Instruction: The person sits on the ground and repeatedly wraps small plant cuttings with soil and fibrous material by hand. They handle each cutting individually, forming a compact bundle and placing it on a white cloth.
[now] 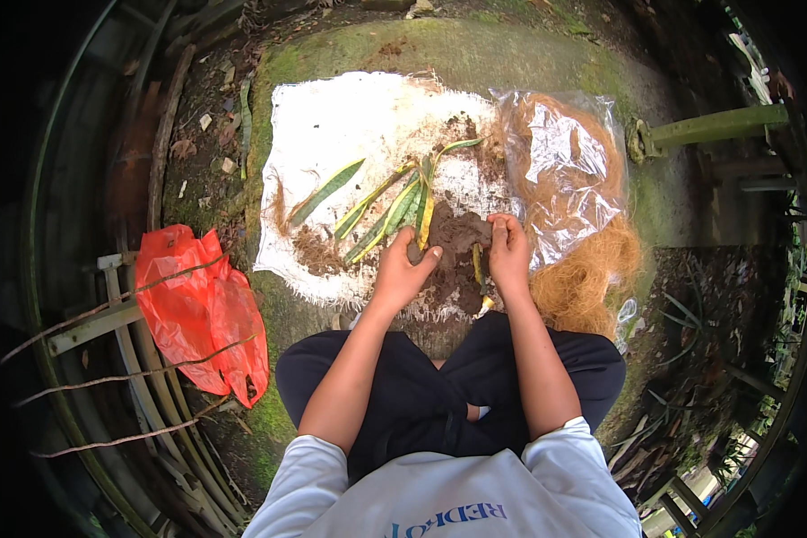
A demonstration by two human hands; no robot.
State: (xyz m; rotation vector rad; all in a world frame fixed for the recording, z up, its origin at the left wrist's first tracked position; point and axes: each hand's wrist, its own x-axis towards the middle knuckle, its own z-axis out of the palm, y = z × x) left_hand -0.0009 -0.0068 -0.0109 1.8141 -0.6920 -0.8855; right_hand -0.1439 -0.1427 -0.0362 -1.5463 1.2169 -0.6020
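A mound of dark, moist soil lies between my hands on a white woven sack. Green snake plant leaves with yellow edges rest against its far left side, and one separate leaf lies further left. My left hand is at the soil's left edge beside the leaf bases, thumb spread from the fingers. At the right edge, my right hand has its thumb and fingers drawn together; whatever is between them is hidden. A short yellowish leaf piece stands in the soil near that hand.
Right of the sack sits a clear plastic bag of brown coconut fibre, with loose fibre spilling nearer me. A red plastic bag lies left, beside thin sticks and wooden rails. My crossed legs border the near side.
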